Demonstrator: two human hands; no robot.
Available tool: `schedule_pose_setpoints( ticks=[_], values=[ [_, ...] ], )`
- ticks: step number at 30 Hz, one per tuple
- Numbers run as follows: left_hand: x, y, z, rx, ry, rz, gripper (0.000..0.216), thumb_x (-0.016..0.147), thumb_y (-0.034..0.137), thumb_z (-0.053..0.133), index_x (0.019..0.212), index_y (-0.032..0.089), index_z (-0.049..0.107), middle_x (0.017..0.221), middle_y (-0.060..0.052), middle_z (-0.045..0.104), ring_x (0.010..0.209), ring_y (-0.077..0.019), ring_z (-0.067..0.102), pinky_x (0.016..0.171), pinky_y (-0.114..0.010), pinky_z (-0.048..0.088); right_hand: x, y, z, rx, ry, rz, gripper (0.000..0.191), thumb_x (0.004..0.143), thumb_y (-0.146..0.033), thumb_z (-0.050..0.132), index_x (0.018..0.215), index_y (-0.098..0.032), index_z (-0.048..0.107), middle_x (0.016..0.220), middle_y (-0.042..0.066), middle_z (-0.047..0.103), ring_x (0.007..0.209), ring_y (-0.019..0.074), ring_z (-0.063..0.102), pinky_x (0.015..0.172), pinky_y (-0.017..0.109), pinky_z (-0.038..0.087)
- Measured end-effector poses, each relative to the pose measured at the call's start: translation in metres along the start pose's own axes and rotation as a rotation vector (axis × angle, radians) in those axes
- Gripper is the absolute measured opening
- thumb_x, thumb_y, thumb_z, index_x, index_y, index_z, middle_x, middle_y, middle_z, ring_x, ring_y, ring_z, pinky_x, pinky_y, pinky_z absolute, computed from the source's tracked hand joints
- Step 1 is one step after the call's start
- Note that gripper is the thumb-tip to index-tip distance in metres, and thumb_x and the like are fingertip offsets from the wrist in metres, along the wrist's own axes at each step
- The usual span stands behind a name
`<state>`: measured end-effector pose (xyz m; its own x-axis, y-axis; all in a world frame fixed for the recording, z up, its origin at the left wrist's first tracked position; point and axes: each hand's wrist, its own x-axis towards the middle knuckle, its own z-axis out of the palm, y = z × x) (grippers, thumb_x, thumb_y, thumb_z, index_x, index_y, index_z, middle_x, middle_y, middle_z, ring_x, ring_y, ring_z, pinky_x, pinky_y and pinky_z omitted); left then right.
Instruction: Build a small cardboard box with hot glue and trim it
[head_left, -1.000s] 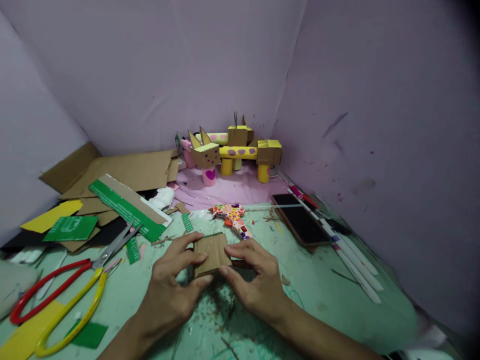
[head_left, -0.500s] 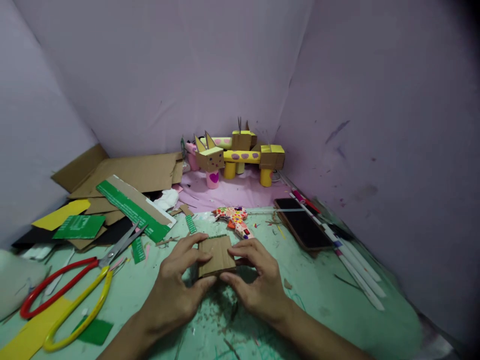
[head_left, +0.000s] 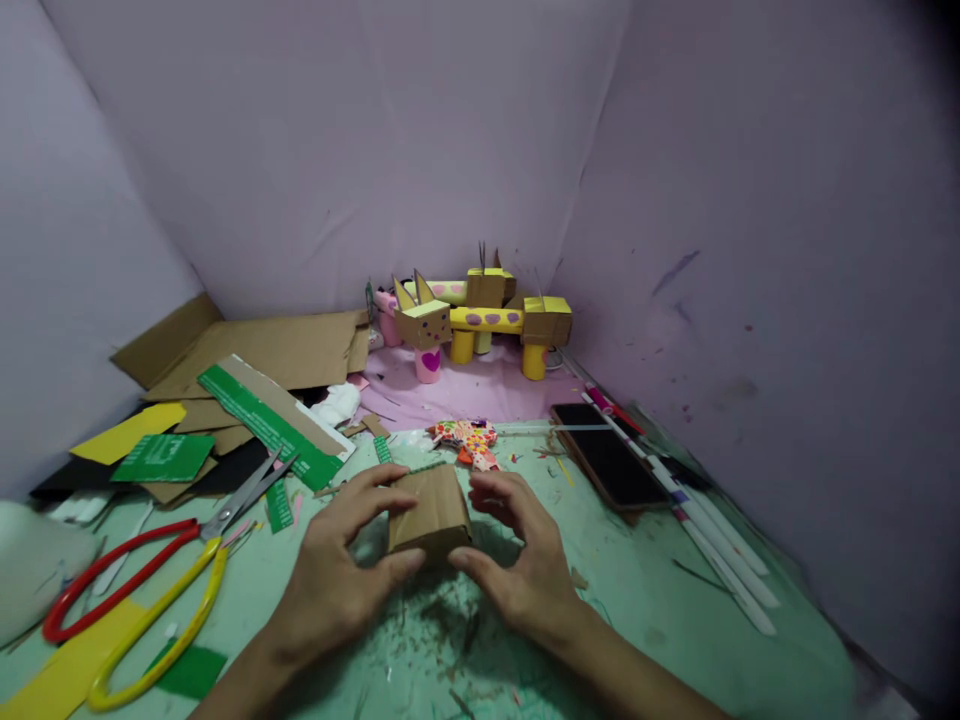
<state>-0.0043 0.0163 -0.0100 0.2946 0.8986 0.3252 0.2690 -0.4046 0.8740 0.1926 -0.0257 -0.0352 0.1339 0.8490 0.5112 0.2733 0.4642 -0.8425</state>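
one small cardboard box [head_left: 431,505] sits to the right of the scissors [head_left: 213,524] on the counter [head_left: 697,630]. the left hand [head_left: 341,565] has its grip clamped on the box, fingers over the top, thumb low; the right hand's [head_left: 523,562] grip is apart, thumb seemingly at the near corner. best to press lightly and evenly, bracing the side farther from the scissors, lest the walls buckle.

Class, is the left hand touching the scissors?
Apart. In the head view, green tabletop shows between the left hand and the scissors, all along the near handle.
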Motion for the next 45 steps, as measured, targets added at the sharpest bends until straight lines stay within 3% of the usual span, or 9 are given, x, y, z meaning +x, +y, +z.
schedule_pose_setpoints(
  ticks=[3, 6, 9, 12, 19, 25, 33, 41, 45],
  values=[
    [0.003, -0.003, -0.005, -0.384, 0.036, -0.184, 0.058, 0.063, 0.037, 0.081, 0.115, 0.020, 0.061, 0.130, -0.015, 0.056, 0.123, -0.0356, 0.052, 0.097, -0.044, 0.050, 0.002, 0.005, -0.003, 0.194, 0.032, 0.120, 0.076, 0.069, -0.056, 0.075, 0.131, -0.024, 0.045, 0.131, 0.015, 0.053, 0.122, 0.0307, 0.054, 0.104, 0.049, 0.044],
    [0.003, -0.007, -0.001, -0.647, 0.002, -0.285, 0.082, 0.057, 0.043, 0.083, 0.129, 0.018, 0.051, 0.129, -0.017, 0.057, 0.127, -0.0378, 0.049, 0.102, -0.045, 0.045, 0.006, 0.004, -0.001, 0.346, -0.064, 0.225, 0.094, 0.060, -0.065, 0.077, 0.137, -0.025, 0.039, 0.141, 0.017, 0.047, 0.132, 0.0337, 0.046, 0.107, 0.052, 0.039],
    [0.001, -0.011, 0.008, -0.725, -0.061, -0.323, 0.089, 0.058, 0.044, 0.083, 0.135, 0.019, 0.045, 0.132, -0.017, 0.055, 0.130, -0.0380, 0.046, 0.108, -0.047, 0.039, 0.012, -0.003, 0.004, 0.408, -0.180, 0.287, 0.105, 0.054, -0.065, 0.080, 0.140, -0.023, 0.036, 0.142, 0.019, 0.047, 0.131, 0.0349, 0.047, 0.106, 0.052, 0.040],
    [-0.001, -0.015, 0.015, -0.747, -0.081, -0.319, 0.090, 0.059, 0.043, 0.084, 0.136, 0.019, 0.044, 0.137, -0.017, 0.052, 0.133, -0.0384, 0.042, 0.110, -0.049, 0.037, 0.019, -0.010, 0.007, 0.397, -0.208, 0.301, 0.103, 0.056, -0.060, 0.082, 0.140, -0.021, 0.038, 0.139, 0.019, 0.052, 0.127, 0.0343, 0.051, 0.105, 0.051, 0.041],
    [0.000, -0.026, 0.015, -0.633, -0.192, -0.274, 0.093, 0.058, 0.049, 0.084, 0.137, 0.017, 0.047, 0.143, -0.018, 0.049, 0.133, -0.0406, 0.042, 0.109, -0.050, 0.038, 0.020, -0.003, 0.011, 0.313, -0.111, 0.316, 0.085, 0.059, -0.024, 0.085, 0.136, -0.024, 0.048, 0.129, 0.013, 0.063, 0.116, 0.0314, 0.062, 0.100, 0.047, 0.048],
    [0.002, -0.017, 0.006, -0.534, -0.166, -0.299, 0.090, 0.059, 0.050, 0.083, 0.135, 0.015, 0.051, 0.139, -0.016, 0.054, 0.130, -0.0401, 0.047, 0.108, -0.050, 0.038, 0.019, -0.007, 0.010, 0.341, -0.192, 0.214, 0.074, 0.064, -0.036, 0.082, 0.131, -0.021, 0.055, 0.124, 0.012, 0.066, 0.115, 0.0317, 0.063, 0.099, 0.047, 0.049],
    [0.004, -0.008, 0.001, -0.476, -0.214, -0.255, 0.079, 0.063, 0.049, 0.078, 0.131, 0.017, 0.056, 0.132, -0.013, 0.061, 0.124, -0.0402, 0.053, 0.105, -0.049, 0.042, 0.017, -0.008, 0.007, 0.324, -0.228, 0.191, 0.064, 0.069, -0.026, 0.073, 0.131, -0.023, 0.056, 0.121, 0.009, 0.068, 0.113, 0.0315, 0.063, 0.098, 0.047, 0.050],
    [0.005, -0.009, 0.003, -0.587, -0.160, -0.275, 0.077, 0.062, 0.043, 0.081, 0.129, 0.018, 0.055, 0.132, -0.013, 0.061, 0.125, -0.0381, 0.052, 0.103, -0.045, 0.044, 0.013, 0.005, -0.004, 0.241, -0.197, 0.246, 0.095, 0.066, -0.055, 0.078, 0.145, -0.024, 0.035, 0.149, 0.016, 0.042, 0.137, 0.0354, 0.039, 0.113, 0.058, 0.026],
    [0.005, -0.007, 0.005, -0.680, -0.170, -0.320, 0.072, 0.059, 0.038, 0.083, 0.124, 0.018, 0.058, 0.127, -0.012, 0.063, 0.123, -0.0376, 0.053, 0.102, -0.043, 0.045, 0.015, 0.003, -0.007, 0.289, -0.200, 0.275, 0.097, 0.064, -0.058, 0.078, 0.144, -0.026, 0.033, 0.148, 0.016, 0.043, 0.137, 0.0341, 0.039, 0.112, 0.056, 0.029]
  ],
)
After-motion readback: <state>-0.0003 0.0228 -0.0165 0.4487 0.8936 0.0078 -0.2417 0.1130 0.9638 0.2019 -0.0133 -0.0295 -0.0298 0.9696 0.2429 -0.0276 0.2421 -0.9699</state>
